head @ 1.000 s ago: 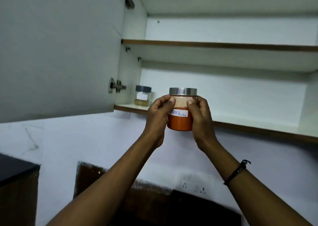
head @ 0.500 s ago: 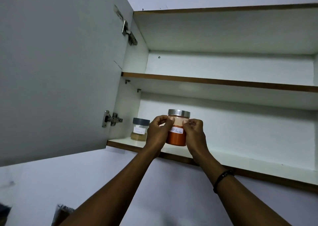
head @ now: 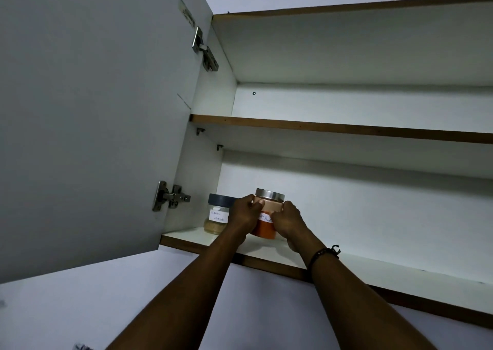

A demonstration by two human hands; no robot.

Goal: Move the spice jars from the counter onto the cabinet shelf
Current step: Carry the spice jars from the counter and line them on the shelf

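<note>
Glass chilli jar [head: 265,225] now on shelf [head: 346,265], both hands gripping

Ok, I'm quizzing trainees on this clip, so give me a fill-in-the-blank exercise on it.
1. The jar of orange powder has a ____ lid.
2. Both hands grip it on the ____ shelf.
3. The jar to its left is labelled Garam ____.
4. The beaded bracelet is on the ____ wrist.

Missing: metal; lowest; Masala; right

Bare shelf [head: 373,267] rightward; garam masala jar [head: 217,217] leftward.
</note>
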